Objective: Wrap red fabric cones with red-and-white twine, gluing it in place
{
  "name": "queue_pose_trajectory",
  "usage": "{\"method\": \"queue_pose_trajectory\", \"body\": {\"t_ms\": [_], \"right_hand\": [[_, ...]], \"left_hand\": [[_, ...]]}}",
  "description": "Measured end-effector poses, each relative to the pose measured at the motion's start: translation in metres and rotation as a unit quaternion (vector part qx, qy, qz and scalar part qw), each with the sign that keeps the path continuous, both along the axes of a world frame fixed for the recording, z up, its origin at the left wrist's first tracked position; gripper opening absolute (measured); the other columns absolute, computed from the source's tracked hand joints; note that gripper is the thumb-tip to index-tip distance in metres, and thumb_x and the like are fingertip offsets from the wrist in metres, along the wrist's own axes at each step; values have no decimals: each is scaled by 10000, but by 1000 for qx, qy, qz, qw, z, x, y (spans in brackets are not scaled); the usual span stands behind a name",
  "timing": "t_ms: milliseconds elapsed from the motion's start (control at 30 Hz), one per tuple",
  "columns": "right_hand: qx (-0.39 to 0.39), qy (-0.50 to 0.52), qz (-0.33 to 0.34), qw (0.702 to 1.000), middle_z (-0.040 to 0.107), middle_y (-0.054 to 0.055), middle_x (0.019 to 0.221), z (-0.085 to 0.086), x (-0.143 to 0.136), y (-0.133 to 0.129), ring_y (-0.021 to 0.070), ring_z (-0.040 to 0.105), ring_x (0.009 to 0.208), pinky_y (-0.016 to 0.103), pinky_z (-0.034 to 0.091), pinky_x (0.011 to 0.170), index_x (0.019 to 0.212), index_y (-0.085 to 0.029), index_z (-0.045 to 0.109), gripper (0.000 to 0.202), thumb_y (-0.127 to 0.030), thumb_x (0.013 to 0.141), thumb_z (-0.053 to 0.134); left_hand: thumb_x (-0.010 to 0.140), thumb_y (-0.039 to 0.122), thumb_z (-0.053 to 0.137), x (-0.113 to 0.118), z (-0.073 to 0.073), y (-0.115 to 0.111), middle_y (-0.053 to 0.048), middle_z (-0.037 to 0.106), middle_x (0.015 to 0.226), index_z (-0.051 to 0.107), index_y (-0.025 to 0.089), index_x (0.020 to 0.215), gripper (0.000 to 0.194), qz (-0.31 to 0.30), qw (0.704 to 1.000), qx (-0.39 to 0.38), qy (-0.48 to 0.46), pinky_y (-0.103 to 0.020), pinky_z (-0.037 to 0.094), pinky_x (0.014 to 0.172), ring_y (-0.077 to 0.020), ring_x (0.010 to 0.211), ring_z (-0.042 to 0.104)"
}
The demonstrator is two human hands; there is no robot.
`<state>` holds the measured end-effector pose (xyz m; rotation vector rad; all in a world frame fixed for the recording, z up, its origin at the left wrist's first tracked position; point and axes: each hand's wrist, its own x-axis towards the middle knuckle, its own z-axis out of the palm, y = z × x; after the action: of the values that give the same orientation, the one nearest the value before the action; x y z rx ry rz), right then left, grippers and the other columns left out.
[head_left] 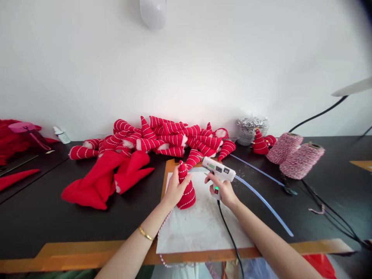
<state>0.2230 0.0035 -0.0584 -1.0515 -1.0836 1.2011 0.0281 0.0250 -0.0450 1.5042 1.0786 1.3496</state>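
Note:
My left hand (176, 186) is closed round the upper part of a red cone (187, 195) wound with red-and-white twine, held upright over a white sheet (203, 228). The cone's tip shows above my fingers. In my right hand (223, 189) is a white glue gun (218, 169), its nozzle pointing left towards the cone's top. A green light shows on its handle, and a clear glue stick (264, 203) sticks out of its back. Loose twine (165, 224) runs down past my left wrist to the table edge.
Wrapped cones (148, 144) are heaped behind the sheet, with plain red cones (99, 178) at left. Two twine spools (302, 159), a tub of tinsel (252, 130) and a decorated cone (260, 143) stand at right. Black cables (334, 215) cross the right side.

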Motion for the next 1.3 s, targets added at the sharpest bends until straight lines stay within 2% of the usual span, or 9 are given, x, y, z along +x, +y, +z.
{"method": "queue_pose_trajectory", "body": {"t_ms": [100,233,333,433,600,767,1000,1167,1300], "right_hand": [[13,-26,44,999,637,-6,756,5,-2,-7,86,476,408,244,348,411,990,-184,595,438,-560,785,683],[17,-56,62,996,617,-6,758,11,-4,-13,80,469,415,246,342,434,935,-186,597,413,-572,801,658],[18,-74,77,994,618,2,768,9,-5,-14,75,469,426,245,337,446,868,-184,595,385,-562,817,651],[14,-78,91,993,631,9,778,5,-9,-14,81,478,434,247,339,451,867,-191,593,368,-550,820,659],[25,-24,23,999,629,24,847,10,-15,-14,97,495,500,258,407,480,870,-201,592,372,-537,771,715],[60,21,-40,997,637,34,972,16,-9,-10,110,507,554,274,456,531,873,-226,572,383,-511,713,772],[73,-46,-53,995,636,9,861,20,-8,-15,118,498,607,264,444,584,874,-214,601,355,-452,702,799],[-4,30,-54,998,592,-26,706,26,-17,-13,97,480,534,244,410,520,831,-191,602,376,-439,658,826],[-58,98,-65,991,575,-45,678,32,-28,-4,81,457,486,229,380,465,872,-189,617,419,-408,603,852]], "left_hand": [[861,455,651,0,-9,3,-59,689,1022,586,242,1147,362,-10,998,-41,-40,-320,450,872,-245,960,640],[930,503,519,-3,-14,5,-59,682,1078,628,250,1158,358,20,996,-24,-83,-313,429,917,-242,1030,607],[887,461,609,-3,-12,6,-39,697,1024,658,253,1068,280,28,998,-16,-61,-295,442,875,-227,965,626],[877,418,639,-2,-8,4,-50,703,1062,611,248,1111,290,-10,999,-9,-47,-306,466,865,-226,973,650],[848,350,695,3,2,-9,-78,710,1095,627,237,1137,318,-71,996,29,44,-329,482,890,-243,996,664],[845,280,712,9,5,-22,-75,695,1161,596,252,1202,376,-86,978,137,131,-359,495,937,-242,1047,662],[919,192,620,13,1,-19,-76,629,1270,545,260,1161,263,-98,913,317,238,-366,508,960,-206,1161,622],[905,148,614,14,2,-19,-51,658,1080,560,234,1041,170,-64,911,337,228,-326,531,875,-185,1023,657],[898,205,631,11,5,-20,-71,642,1125,543,219,1019,151,-18,932,303,197,-356,522,913,-203,1063,638]]}}
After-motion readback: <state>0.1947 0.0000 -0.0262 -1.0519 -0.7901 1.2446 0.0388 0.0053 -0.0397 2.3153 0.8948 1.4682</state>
